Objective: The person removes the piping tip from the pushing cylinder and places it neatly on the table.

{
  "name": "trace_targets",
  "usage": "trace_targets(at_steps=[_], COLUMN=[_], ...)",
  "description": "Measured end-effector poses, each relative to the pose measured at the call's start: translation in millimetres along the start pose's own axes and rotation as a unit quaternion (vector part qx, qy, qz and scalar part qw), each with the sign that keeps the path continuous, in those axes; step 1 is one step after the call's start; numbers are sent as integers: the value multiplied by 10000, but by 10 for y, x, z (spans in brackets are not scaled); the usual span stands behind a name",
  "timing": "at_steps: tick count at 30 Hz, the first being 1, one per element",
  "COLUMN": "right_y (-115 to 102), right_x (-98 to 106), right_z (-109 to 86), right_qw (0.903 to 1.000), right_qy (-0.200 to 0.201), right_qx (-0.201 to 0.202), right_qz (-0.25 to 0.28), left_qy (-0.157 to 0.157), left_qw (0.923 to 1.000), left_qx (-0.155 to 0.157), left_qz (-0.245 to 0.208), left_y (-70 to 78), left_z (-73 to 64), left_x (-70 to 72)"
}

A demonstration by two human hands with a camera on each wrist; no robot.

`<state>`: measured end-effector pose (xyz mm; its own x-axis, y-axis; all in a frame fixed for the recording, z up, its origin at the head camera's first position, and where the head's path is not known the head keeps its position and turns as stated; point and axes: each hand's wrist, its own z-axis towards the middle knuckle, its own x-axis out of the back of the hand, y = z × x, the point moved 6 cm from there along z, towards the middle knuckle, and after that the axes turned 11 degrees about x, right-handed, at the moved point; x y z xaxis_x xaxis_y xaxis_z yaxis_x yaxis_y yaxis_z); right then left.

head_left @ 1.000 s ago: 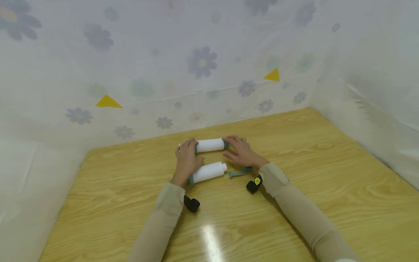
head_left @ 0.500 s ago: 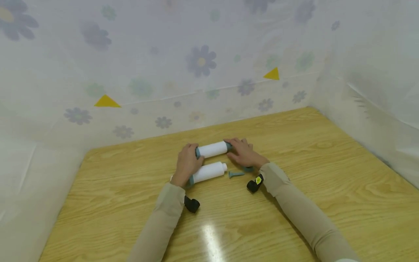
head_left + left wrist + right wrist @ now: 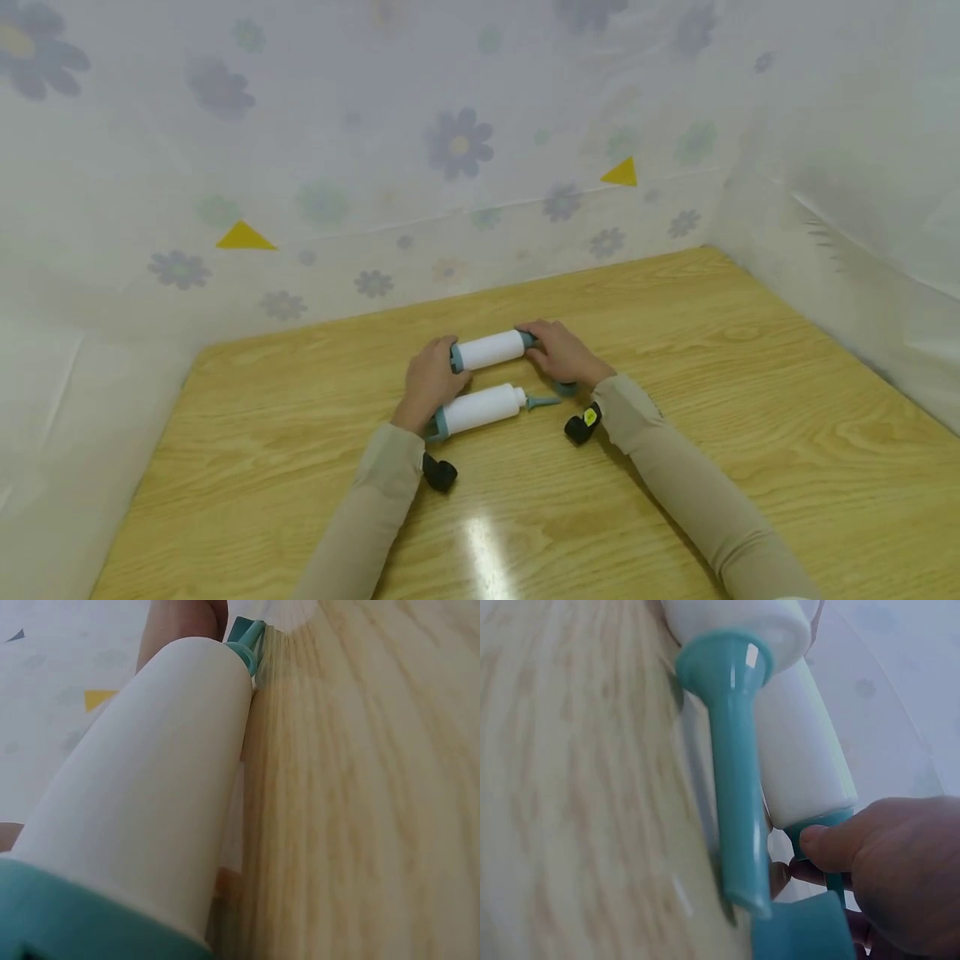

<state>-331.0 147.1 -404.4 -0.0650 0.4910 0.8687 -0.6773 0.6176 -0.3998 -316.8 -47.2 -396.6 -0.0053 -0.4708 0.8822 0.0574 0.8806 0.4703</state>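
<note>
Two white tubes with teal ends lie side by side on the wooden table. At the left end of the far tube (image 3: 491, 350), my left hand (image 3: 432, 379) grips around the teal collar (image 3: 457, 358). The thumb and fingers of my right hand (image 3: 562, 354) pinch its teal right end (image 3: 821, 823). Closer to me is the near tube (image 3: 483, 408), its teal collar (image 3: 82, 915) beside my left wrist. A loose teal nozzle (image 3: 739, 780) lies with its flared end right at the near tube's narrow white neck (image 3: 519, 396).
A small teal piece (image 3: 566, 389) sits under my right wrist, by the nozzle's thin end. Wrist cameras (image 3: 439, 472) are strapped to both sleeves. A flower-patterned sheet (image 3: 360, 167) with yellow triangles (image 3: 246, 237) closes off the table's back and sides.
Both hands have drawn the far tube towards me and a little to the right. The near tube has shifted slightly towards me and right, its neck now at the nozzle.
</note>
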Motion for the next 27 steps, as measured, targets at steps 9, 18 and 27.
trace_targets(at_steps=[9, 18, 27], right_y=[35, 46, 83], right_x=[7, 7, 95], right_z=[5, -51, -63], right_qw=[9997, 9987, 9984], right_qy=[32, -74, 37], right_qx=[-218, -470, -416], right_qz=[57, 157, 381], left_qy=[-90, -16, 135], left_qw=[9996, 9994, 9981], left_qx=[33, -145, -287], left_qz=[-255, -326, -524], left_y=[-19, -37, -15], left_z=[-1, -8, 0], left_x=[17, 35, 123])
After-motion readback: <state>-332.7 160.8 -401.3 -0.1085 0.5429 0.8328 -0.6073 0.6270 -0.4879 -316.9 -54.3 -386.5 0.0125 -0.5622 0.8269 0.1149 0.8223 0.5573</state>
